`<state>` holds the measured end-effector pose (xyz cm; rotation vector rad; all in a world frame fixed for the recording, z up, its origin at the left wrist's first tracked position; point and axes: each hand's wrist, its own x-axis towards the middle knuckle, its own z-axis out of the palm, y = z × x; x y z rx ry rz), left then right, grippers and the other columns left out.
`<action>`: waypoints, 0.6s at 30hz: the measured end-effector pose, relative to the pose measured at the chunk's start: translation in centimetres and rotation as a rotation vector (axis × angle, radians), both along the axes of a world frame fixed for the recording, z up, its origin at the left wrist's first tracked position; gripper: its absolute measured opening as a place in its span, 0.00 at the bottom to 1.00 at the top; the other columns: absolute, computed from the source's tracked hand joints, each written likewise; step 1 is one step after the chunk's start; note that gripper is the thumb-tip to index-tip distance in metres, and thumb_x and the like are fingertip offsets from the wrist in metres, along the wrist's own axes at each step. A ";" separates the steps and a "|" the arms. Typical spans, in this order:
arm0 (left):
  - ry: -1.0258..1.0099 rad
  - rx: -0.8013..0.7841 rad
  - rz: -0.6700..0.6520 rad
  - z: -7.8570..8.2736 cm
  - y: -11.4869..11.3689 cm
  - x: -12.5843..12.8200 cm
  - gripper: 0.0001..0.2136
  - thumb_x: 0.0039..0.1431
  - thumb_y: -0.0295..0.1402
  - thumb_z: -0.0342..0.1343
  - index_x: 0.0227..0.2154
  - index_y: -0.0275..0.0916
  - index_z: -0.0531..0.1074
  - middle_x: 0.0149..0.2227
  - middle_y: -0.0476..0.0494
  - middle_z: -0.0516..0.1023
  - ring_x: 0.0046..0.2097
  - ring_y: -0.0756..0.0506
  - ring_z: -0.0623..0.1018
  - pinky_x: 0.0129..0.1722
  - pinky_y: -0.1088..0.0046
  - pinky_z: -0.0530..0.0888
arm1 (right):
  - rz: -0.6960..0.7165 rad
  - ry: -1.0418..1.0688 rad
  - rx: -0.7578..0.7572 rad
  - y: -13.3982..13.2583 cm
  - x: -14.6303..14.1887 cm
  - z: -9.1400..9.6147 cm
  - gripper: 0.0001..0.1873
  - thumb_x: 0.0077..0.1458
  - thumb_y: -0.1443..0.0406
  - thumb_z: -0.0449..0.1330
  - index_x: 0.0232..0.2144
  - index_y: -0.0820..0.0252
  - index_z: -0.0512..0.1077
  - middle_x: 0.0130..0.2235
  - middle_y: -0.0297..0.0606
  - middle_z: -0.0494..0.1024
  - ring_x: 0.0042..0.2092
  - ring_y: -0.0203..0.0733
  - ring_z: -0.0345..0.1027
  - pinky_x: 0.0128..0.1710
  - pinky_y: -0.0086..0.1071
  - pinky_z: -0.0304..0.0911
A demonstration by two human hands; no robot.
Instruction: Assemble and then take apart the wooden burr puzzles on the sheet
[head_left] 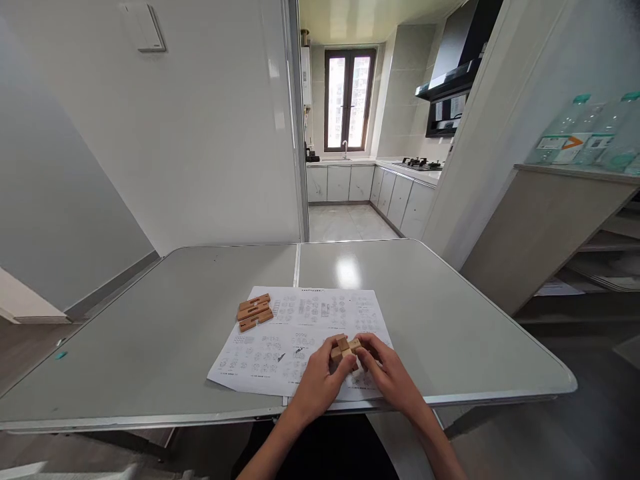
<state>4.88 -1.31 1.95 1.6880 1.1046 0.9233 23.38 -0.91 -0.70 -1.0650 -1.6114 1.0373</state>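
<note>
Both hands are closed around a small wooden burr puzzle [345,347] made of interlocking light and reddish-brown blocks. My left hand [320,377] grips its left side, thumb on the near face. From the right, my right hand [387,373] pinches a pale block that sticks out of the puzzle. Fingers cover part of the puzzle, so its far side is hidden. Beneath the hands lies a large paper sheet [280,343] printed with small diagrams. Several notched brown wooden pieces [255,312] rest side by side on the sheet's upper left corner.
The grey table [165,327] has a metal edge and a seam across its middle. A small teal bit [61,355] lies near its left edge. Water bottles [575,133] stand on a shelf unit [555,220] at the right. A kitchen doorway opens behind the table.
</note>
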 end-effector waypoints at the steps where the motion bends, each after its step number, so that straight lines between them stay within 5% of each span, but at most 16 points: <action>1: 0.001 -0.011 -0.006 0.0 0.1 0.0 0.21 0.68 0.51 0.52 0.54 0.41 0.70 0.45 0.42 0.80 0.45 0.40 0.78 0.46 0.65 0.73 | 0.002 -0.004 0.012 0.0 0.0 0.1 0.18 0.69 0.50 0.52 0.45 0.55 0.71 0.38 0.38 0.76 0.38 0.44 0.70 0.40 0.35 0.66; 7: 0.018 -0.061 0.004 -0.6 0.4 -0.3 0.25 0.68 0.57 0.46 0.37 0.38 0.72 0.32 0.46 0.75 0.35 0.44 0.73 0.36 0.70 0.68 | 0.020 0.000 0.069 -0.2 0.0 0.5 0.16 0.70 0.52 0.51 0.46 0.53 0.72 0.40 0.38 0.76 0.41 0.45 0.70 0.44 0.36 0.66; 14: -0.021 -0.070 -0.006 -0.3 0.2 -0.3 0.23 0.71 0.54 0.42 0.35 0.40 0.69 0.30 0.49 0.72 0.34 0.45 0.70 0.37 0.70 0.66 | 0.015 0.020 0.091 0.0 0.1 0.2 0.14 0.68 0.53 0.55 0.47 0.52 0.74 0.42 0.38 0.77 0.42 0.46 0.70 0.45 0.37 0.67; 18: -0.041 -0.068 -0.021 -0.4 0.2 -0.4 0.23 0.71 0.55 0.42 0.45 0.40 0.70 0.33 0.47 0.76 0.36 0.44 0.73 0.39 0.69 0.68 | 0.020 0.015 0.099 0.1 0.2 0.2 0.13 0.68 0.54 0.56 0.47 0.51 0.76 0.42 0.38 0.77 0.42 0.46 0.71 0.44 0.38 0.67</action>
